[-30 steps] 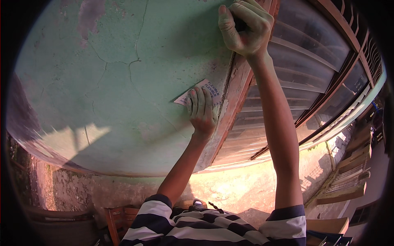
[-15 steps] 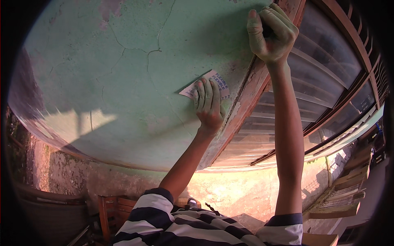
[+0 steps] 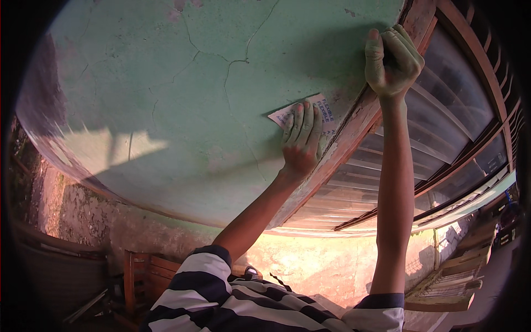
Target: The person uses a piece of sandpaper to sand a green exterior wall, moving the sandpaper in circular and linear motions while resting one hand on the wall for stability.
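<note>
A piece of sandpaper [image 3: 284, 114], pale with printing on its back, lies against the green painted wall [image 3: 199, 116]. My left hand [image 3: 302, 135] presses it there with outstretched fingers close together, covering its middle. Higher up and to the right, my right hand [image 3: 394, 62] is closed at the worn wooden window frame [image 3: 354, 133], thumb pointing up and fingers curled. What lies inside its curl is partly hidden. Pale dust coats both hands.
Glass louvres [image 3: 437, 116] fill the window right of the frame. Cracks [image 3: 228, 69] run across the wall's paint. A brown wooden chair [image 3: 146, 276] stands low on the left, and a slatted wooden bench [image 3: 448, 288] is at the lower right.
The view has shifted, so wall, window and both hands appear farther right. The sandpaper remains under my left hand, near the same part of the wall. My right hand still stays closed at the frame.
</note>
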`<state>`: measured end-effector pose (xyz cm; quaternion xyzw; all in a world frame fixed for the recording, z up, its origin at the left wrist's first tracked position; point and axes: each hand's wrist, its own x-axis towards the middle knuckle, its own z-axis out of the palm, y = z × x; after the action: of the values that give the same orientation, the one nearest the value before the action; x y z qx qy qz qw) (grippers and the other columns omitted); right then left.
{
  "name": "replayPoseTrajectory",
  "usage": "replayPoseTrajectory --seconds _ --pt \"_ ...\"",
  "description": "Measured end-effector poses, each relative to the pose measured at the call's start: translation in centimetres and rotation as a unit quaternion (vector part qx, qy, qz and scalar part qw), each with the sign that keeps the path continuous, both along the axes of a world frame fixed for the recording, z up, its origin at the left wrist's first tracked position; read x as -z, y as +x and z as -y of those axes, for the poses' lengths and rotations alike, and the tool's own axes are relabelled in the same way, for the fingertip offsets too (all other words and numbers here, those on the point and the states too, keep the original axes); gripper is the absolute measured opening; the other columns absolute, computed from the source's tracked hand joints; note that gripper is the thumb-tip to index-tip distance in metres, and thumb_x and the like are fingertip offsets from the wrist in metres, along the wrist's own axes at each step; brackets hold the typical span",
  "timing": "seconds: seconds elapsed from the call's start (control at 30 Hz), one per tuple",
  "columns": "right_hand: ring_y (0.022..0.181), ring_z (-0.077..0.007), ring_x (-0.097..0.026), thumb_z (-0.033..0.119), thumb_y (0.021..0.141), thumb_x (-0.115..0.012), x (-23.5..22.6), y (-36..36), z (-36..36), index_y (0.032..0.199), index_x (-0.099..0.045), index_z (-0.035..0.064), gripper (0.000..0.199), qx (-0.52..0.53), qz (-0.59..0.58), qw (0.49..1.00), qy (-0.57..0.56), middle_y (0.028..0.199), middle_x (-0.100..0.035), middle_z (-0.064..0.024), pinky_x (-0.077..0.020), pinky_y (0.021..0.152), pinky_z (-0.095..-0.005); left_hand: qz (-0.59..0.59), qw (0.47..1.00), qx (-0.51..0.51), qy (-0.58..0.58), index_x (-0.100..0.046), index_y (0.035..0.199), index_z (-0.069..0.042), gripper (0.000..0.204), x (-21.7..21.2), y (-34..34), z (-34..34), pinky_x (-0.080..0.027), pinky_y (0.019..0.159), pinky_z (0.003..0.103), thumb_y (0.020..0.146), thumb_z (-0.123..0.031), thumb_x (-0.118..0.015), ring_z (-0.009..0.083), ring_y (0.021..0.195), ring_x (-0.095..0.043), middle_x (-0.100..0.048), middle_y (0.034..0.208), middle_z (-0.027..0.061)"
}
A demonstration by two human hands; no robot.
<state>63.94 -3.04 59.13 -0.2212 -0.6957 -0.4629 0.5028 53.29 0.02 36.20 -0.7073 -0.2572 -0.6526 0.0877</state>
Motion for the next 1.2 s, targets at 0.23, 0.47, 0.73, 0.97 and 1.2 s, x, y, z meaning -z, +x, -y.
replayPoseTrajectory --seconds 0.23,0.47,0.73,0.97,1.2 --pt "0.050 -0.0183 -0.035 -0.001 0.082 -0.064 0.3 0.0 -0.2 0.059 -0.048 -0.0019 0.028 0.007 0.002 1.000 0.004 0.053 -0.039 -0.0066 -0.0302 0.048 -0.0301 -0.092 0.992 0.078 -0.027 -0.059 0.129 0.000 0.045 12.7 -0.5 1.3 -0.037 0.109 0.044 0.086 -0.011 -0.053 0.0310 0.130 -0.050 -0.053 0.139 0.0176" --pt "0.053 -0.0181 -0.035 -0.003 0.084 -0.063 0.4 0.2 0.1 0.062 -0.048 -0.0053 0.026 0.023 -0.001 1.000 -0.003 0.056 -0.040 -0.0074 -0.0320 0.050 -0.0289 -0.081 0.995 0.041 0.033 -0.060 0.125 0.001 0.044 1.3 0.2 0.4 -0.038 0.106 0.047 0.084 -0.015 -0.058 0.0338 0.127 -0.051 -0.056 0.134 0.0184" --pt "0.047 -0.0183 -0.034 0.001 0.078 -0.066 0.0 -0.3 -0.6 0.054 -0.046 0.0021 0.031 -0.003 -0.007 1.000 0.012 0.050 -0.037 -0.0058 -0.0284 0.045 -0.0310 -0.084 0.996 0.026 -0.016 -0.064 0.123 -0.003 0.039 14.1 -0.1 0.9 -0.037 0.107 0.042 0.087 -0.015 -0.055 0.0288 0.129 -0.051 -0.057 0.135 0.0140" --pt "0.047 -0.0184 -0.035 0.001 0.078 -0.066 0.3 0.5 -0.6 0.055 -0.047 0.0015 0.030 0.003 -0.013 1.000 0.021 0.050 -0.039 -0.0060 -0.0291 0.045 -0.0308 -0.059 0.998 0.002 -0.031 -0.061 0.127 -0.002 0.042 5.3 -0.1 0.6 -0.035 0.109 0.046 0.088 -0.013 -0.051 0.0328 0.131 -0.049 -0.054 0.138 0.0167" --pt "0.047 -0.0181 -0.034 -0.001 0.078 -0.065 0.0 0.1 -0.9 0.055 -0.046 0.0016 0.030 -0.007 -0.004 1.000 0.020 0.051 -0.036 -0.0058 -0.0277 0.045 -0.0307 -0.056 0.997 0.008 -0.056 -0.059 0.128 0.001 0.045 12.6 -0.6 0.2 -0.034 0.109 0.049 0.086 -0.012 -0.050 0.0366 0.131 -0.048 -0.053 0.137 0.0201"
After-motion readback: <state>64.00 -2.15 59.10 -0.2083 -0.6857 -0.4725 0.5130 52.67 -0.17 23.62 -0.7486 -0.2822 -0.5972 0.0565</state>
